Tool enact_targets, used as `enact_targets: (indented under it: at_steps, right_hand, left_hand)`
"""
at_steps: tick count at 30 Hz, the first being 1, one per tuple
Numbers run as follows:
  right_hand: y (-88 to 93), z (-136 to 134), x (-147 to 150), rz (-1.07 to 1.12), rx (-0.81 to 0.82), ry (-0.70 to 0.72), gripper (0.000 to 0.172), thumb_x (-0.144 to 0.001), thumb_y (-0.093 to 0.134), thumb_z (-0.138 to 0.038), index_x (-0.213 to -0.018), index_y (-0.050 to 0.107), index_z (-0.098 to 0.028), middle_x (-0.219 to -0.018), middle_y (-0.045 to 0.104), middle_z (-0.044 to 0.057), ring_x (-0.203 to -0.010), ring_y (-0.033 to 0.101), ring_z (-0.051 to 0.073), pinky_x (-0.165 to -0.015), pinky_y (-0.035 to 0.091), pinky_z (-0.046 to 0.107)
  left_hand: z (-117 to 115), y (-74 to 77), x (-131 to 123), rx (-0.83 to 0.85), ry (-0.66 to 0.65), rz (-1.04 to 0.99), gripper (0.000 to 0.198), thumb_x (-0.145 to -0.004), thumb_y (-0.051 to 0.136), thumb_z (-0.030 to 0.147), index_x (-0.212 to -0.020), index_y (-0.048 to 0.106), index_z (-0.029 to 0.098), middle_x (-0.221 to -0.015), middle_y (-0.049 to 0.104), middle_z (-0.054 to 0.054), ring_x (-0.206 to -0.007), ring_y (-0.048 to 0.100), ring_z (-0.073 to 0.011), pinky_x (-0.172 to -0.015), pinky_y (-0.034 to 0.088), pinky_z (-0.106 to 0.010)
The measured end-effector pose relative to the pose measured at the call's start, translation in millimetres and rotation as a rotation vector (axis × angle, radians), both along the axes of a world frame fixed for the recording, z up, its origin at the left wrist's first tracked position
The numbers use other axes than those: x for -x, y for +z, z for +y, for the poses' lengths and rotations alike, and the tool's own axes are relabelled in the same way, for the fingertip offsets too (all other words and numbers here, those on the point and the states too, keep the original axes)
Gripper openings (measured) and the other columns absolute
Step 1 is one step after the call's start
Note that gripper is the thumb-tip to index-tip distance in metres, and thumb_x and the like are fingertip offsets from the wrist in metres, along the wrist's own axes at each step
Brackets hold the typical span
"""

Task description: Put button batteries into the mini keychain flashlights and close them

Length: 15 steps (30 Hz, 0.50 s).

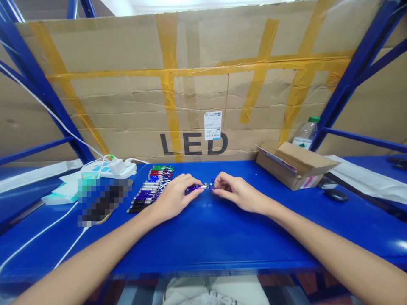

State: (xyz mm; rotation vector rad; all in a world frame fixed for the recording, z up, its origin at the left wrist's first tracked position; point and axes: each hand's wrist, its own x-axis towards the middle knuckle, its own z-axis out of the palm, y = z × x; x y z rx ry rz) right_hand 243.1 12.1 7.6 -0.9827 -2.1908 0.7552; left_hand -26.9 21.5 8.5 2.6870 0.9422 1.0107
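Observation:
A slim purple metal penlight (194, 187), its silvery end pointing right, is pinched between the thumb and fingers of my left hand (173, 192). My right hand (237, 192) is closed at the fingertips on the small keychain clip (213, 181) by that end; the fingers partly hide it. Tiny round silvery pieces show between the two hands, too small to name. To the left of my left hand lies a row of several similar penlights (148, 190) in green, red, blue, silver, purple and black, with clips at their right ends. My left hand covers part of that row.
An open cardboard box (286, 163) and a black computer mouse (336, 195) are on the right, with a green-capped bottle (307, 133) behind. At left are a white power strip (127, 170), cables and a pixelated object (104, 203). A large cardboard sheet (127, 106) backs the blue table (203, 241).

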Motion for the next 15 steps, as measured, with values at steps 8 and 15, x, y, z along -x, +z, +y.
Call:
enact_targets:
  at_steps: [8,15]
  right_hand:
    - [-0.6,2.8,-0.2,-0.112,-0.133,0.028,0.030,-0.107,0.059,-0.034,-0.129,0.072,-0.021,-0.115,0.077,0.010,-0.102,0.072,0.025,-0.092,0.054,0.039]
    - [-1.7,0.7,1.9,0.038,-0.029,0.013,0.025,-0.101,0.066,-0.032,-0.122,0.074,-0.020,-0.104,0.081,0.006,-0.090,0.075,0.021,-0.085,0.059,0.033]
  left_hand:
    - [0.0,0.5,0.1,0.012,-0.027,0.012,0.020,-0.108,0.062,0.037,-0.113,0.073,0.022,-0.103,0.076,-0.004,-0.093,0.064,-0.0224,-0.089,0.049,-0.037]
    - [-1.6,0.7,-0.3,0.079,-0.052,0.023,0.019,-0.108,0.063,0.037,-0.114,0.074,0.023,-0.108,0.077,-0.003,-0.098,0.064,-0.0219,-0.091,0.049,-0.036]
